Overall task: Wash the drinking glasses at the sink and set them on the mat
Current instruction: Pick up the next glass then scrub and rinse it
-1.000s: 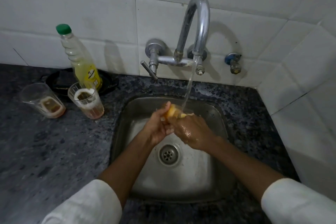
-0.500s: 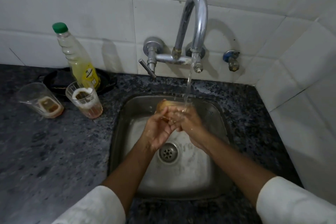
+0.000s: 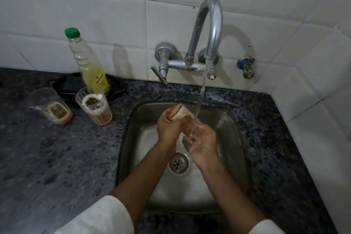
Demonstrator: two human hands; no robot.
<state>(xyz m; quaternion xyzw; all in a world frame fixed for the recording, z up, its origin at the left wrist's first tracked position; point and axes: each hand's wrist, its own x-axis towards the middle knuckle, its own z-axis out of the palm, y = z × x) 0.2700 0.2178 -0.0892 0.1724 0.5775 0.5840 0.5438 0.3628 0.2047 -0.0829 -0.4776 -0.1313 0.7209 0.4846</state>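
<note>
Over the steel sink (image 3: pixel 131 125), my left hand (image 3: pixel 168 129) grips a drinking glass (image 3: pixel 179 113) that lies tilted, its orange-stained base pointing up and left. My right hand (image 3: pixel 202 143) is wet, and its fingers curl around the clear mouth end of the same glass. Water from the curved tap (image 3: pixel 210 28) falls onto that end and onto my right fingers. Two more dirty glasses stand on the dark counter at the left. One glass (image 3: pixel 50 107) has brown residue at the bottom, and the nearer glass (image 3: pixel 94 108) holds foam and orange dregs.
A green-capped bottle of yellow dish liquid (image 3: pixel 89 66) stands behind the dirty glasses on a black round dish (image 3: pixel 64 85). The drain (image 3: pixel 178 163) is below my hands. A small valve (image 3: pixel 247 67) sticks out of the tiled wall, which turns a corner at the right.
The glass has turned so that its stained base points up and left. My right hand has slid down to the mouth end. Water keeps running.
</note>
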